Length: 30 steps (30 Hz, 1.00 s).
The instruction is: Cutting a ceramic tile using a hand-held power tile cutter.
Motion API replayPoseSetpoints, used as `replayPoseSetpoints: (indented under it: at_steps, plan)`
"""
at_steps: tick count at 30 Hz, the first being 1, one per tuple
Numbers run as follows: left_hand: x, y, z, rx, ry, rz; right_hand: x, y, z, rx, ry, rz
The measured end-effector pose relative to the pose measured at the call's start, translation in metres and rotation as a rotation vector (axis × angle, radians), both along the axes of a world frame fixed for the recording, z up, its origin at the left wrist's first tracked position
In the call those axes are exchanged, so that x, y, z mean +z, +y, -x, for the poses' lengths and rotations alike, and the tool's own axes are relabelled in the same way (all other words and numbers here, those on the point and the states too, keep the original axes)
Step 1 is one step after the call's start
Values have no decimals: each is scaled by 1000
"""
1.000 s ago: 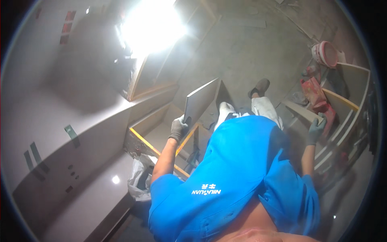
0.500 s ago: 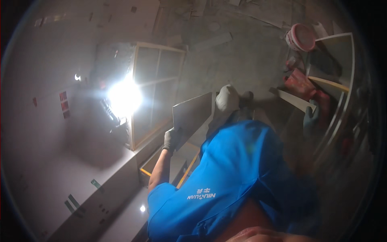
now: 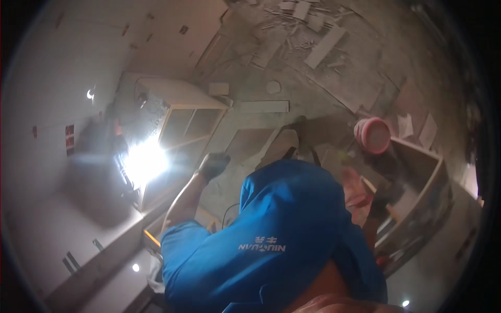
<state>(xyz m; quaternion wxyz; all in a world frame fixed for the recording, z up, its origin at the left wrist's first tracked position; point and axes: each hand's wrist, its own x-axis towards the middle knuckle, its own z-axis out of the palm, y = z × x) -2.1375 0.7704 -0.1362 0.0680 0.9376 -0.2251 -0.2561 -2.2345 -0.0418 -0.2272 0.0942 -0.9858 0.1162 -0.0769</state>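
Flanking the blue shirt point(image 3: 284, 224), the hands point(image 3: 213, 166) sit well apart, left arm point(image 3: 183, 201) outstretched.

1. Just to the right of your left hand point(image 3: 213, 165), meeting its fingers, is the panel point(image 3: 250, 143).
2. To the left of that hand sits the lamp point(image 3: 146, 164), with the wall point(image 3: 36, 172) farther left behind it.
3. Ahead of your left hand, beside the lamp, stands the framed cabinet point(image 3: 190, 122).
4. Beyond the panel, a flat board point(image 3: 265, 107) lies on the floor point(image 3: 297, 86); scraps point(image 3: 324, 47) lie well beyond that.
5. Just left of your right hand point(image 3: 385, 193) is the bag point(image 3: 356, 189).
6. Ahead of your right hand is the bucket point(image 3: 376, 135), near the far end of the open cabinet point(image 3: 425, 208) on its right.
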Motion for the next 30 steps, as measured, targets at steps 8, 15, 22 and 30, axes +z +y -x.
replayPoseSetpoints:
  at_steps: [8,15,22,30]
  plan:
    - [109,-90,-205,748,365,100,75,39,-301,-97,-20,-545]
    - [66,-163,-393,755,323,52,93,-17,-514,-89,-102,-670]
    - [60,-218,-551,998,217,88,165,-83,-756,-24,-121,-699]
    - [82,-244,-783,1149,233,182,169,-150,-1047,-33,-211,-754]
